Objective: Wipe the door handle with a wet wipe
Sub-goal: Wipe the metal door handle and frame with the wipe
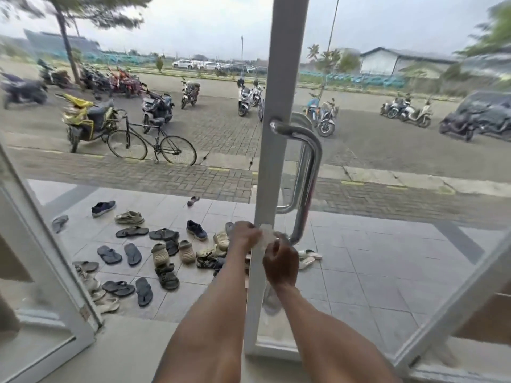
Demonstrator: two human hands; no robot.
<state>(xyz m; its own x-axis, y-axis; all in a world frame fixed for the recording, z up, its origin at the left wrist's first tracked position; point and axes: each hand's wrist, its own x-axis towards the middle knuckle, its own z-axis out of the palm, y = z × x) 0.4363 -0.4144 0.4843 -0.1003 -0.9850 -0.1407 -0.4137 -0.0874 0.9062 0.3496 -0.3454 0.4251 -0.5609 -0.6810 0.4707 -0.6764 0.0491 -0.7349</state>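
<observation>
Both hands are up in front of the door frame (282, 78), and between them is the wipe (265, 237), a small pale, crumpled sheet. The left hand (244, 234) pinches its left edge with its fingertips, and the right hand (280, 262), fingers curled in, grips the other side from just below. So both hands are grasping the wipe, and it sits right against the white upright of the frame, low down. The handle (311, 167) is a tall chrome bar bent at top and bottom, fixed to the frame's right side. Its lower end comes down just beside the right hand (whether the wipe is actually touching the metal there I cannot tell, as the hand hides that spot). The upper bend and the long straight run of the bar stand well above the hands. Both forearms are bare and reach in from the bottom of the view, one either side of the frame. Past the glass, the tiled floor (387, 258) carries a scatter of sandals (132, 254) and shoes to the left of the hands. Farther out on the paving a bicycle (152, 142) stands upright, with motorbikes (157, 109) parked behind it and a dark car (486, 111) off to the right.
</observation>
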